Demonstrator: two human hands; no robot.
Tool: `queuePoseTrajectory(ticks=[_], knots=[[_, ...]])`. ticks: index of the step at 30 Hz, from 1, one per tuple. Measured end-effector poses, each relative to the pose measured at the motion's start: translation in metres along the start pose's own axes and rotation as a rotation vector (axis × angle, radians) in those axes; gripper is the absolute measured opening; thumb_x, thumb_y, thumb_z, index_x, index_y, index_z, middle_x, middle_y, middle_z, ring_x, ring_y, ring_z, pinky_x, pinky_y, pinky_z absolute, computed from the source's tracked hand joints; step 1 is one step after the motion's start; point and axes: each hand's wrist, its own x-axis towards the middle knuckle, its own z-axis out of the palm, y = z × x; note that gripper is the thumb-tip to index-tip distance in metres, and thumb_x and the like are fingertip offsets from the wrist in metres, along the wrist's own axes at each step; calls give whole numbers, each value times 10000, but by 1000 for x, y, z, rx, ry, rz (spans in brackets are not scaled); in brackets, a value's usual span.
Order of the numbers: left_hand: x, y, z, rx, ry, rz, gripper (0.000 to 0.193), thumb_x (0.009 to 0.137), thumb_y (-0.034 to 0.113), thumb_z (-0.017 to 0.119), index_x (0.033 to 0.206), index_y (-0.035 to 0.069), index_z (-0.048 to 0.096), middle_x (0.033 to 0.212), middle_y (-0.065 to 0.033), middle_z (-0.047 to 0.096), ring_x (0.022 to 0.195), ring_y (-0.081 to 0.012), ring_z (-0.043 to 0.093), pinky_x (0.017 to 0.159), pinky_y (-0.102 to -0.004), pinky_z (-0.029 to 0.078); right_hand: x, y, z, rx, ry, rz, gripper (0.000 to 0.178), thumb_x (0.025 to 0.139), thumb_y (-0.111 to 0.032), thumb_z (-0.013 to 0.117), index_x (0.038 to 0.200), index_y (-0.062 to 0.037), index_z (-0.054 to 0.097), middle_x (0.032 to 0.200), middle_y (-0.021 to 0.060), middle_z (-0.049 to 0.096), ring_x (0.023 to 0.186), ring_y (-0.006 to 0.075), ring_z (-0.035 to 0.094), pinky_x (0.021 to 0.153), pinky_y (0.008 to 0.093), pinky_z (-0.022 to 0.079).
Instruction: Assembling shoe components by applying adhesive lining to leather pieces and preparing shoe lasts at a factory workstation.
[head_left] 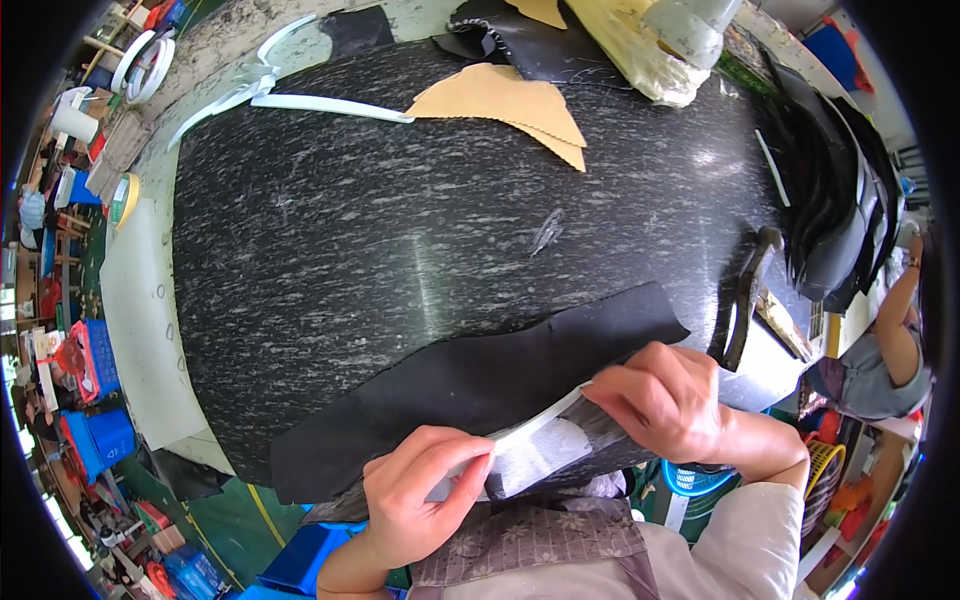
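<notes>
A long black sheet [480, 375], looking like leather, lies along the near edge of the dark speckled table. A narrow white strip [540, 418] runs along its near edge, stretched between my two hands. My left hand [415, 490] pinches the strip's left end between thumb and forefinger. At the other end, the curled fingers of my right hand [665, 400] close on the strip; their tips are partly hidden. Below the strip shows a shiny pale-grey patch [545, 455].
Tan zigzag-edged pieces [500, 105] and white strips [330, 105] lie at the far side. Black pieces [840, 200] are heaped at the right, near a dark curved-handled tool [750, 295]. Blue bins [100, 440] stand at the left. Another person [885, 350] is at far right.
</notes>
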Motion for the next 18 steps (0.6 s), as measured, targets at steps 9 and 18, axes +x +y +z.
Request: queuePoseTrajectory(ticks=[9,18], knots=[[2,-5,5,74,14,15,212,762,-27,719,956,36,660,838,-66,620,586,-166,630,484,-279,491,9,-8,-1,-253,-114,-438,409,681,-200,658,1072,-81,686,989,8,596,846,99,563,717,233,422],[-32,-3,-13,379,103,109,217,710,-49,735,904,8,655,794,-106,656,568,-170,603,490,-268,457,21,-26,14,-16,-195,-467,335,702,-149,617,999,-2,661,1089,101,636,969,185,630,842,273,510]])
